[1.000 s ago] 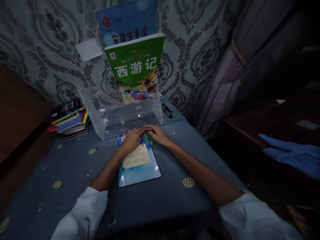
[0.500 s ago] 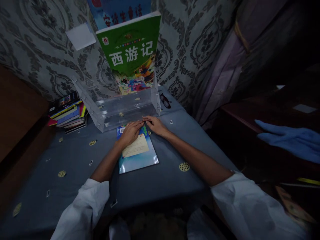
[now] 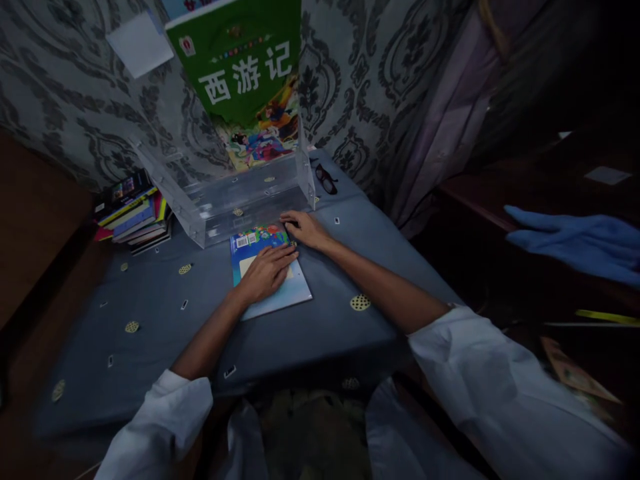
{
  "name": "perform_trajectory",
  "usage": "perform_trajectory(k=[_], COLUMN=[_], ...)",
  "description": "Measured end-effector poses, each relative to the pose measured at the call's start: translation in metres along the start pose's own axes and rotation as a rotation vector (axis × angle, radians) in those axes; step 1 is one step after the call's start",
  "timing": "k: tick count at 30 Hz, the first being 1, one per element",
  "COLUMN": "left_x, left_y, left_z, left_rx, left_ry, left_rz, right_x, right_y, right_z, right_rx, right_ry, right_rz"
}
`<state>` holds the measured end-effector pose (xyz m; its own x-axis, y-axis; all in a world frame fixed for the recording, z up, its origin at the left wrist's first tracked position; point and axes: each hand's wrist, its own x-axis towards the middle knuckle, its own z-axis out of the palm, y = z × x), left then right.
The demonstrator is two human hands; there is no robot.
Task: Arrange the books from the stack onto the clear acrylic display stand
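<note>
Behind the worktop (image 3: 165, 353), a wall (image 3: 370, 67) with a large grey pattern is seen, and a pale purple curtain (image 3: 440, 127) is hung at the right. The worktop is covered by a blue-grey cloth, on which yellow ovals and small dark rectangles are printed. On it, near the front of a clear rack (image 3: 245, 200), a thin blue book (image 3: 295, 292) is laid flat, with its barcode turned up. The left hand (image 3: 270, 270) is placed across the middle of this book, palm down, with the fingers straight and close together; nothing is clamped by it. The right hand (image 3: 306, 230) is held at the upper right edge of the same book, with its fingers bent; whether the edge is pinched cannot be told. The two hands are kept near each other, but apart.

Behind the rack, a green book (image 3: 245, 73) is seen almost upright, leaning a little, and a white sheet (image 3: 140, 43) is seen to its left. An uneven stack of books (image 3: 135, 213) is placed left of the rack, and dark glasses (image 3: 327, 180) are laid just beside its right end. At the far right, a blue glove (image 3: 575, 240) is seen; whether it is worn cannot be told.
</note>
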<state>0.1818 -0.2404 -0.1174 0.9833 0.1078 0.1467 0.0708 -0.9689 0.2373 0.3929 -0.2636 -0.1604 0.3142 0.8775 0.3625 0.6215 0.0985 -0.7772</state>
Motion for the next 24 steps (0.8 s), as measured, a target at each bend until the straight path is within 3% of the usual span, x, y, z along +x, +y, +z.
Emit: perform_trajectory(k=[10, 16, 19, 21, 24], left_x=[-0.036, -0.043, -0.042, -0.042, -0.042], left_y=[0.046, 0.061, 0.055, 0.040, 0.001], left_z=[-0.004, -0.006, -0.007, -0.005, 0.000], left_rx=[-0.071, -0.125, -0.211, -0.255, -0.175], left_ry=[-0.093, -0.131, -0.079, 0.023, 0.248], left_rz=[0.100, 0.088, 0.089, 0.058, -0.152], right_x=[0.000, -0.001, -0.004, -0.007, -0.011], right_y=[0.002, 0.002, 0.001, -0.001, -0.006], right_z=[0.000, 0.002, 0.001, 0.000, -0.005], right_rx=[-0.003, -0.106, -0.152, -0.191, -0.248], right_ry=[0.014, 0.008, 0.004, -0.004, -0.015], right_rz=[-0.020, -0.037, -0.065, -0.084, -0.108])
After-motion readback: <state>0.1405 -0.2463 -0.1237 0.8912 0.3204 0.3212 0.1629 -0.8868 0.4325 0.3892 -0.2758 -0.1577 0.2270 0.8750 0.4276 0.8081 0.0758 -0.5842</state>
